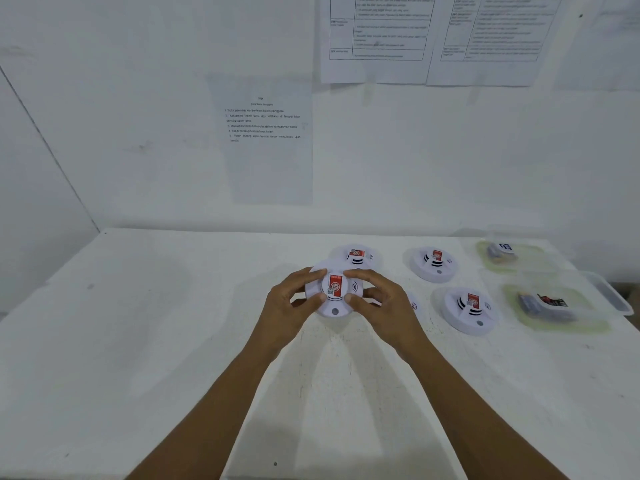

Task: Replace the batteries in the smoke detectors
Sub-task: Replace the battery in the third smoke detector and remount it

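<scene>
A round white smoke detector [334, 292] with a red label on top is held just above the white table [138, 323], face up. My left hand [294, 303] grips its left rim and my right hand [377, 299] grips its right rim, thumbs pressing near the front edge. Several more white detectors lie on the table: one behind the held one [358, 256], one at the back right [433, 263], one at the right [469, 308], and one mostly hidden behind my right hand [412, 305].
Two clear plastic containers stand at the table's right edge: the far one [512, 254] and the near one [561, 304], each holding batteries. Printed instruction sheets [266, 140] hang on the white wall behind the table.
</scene>
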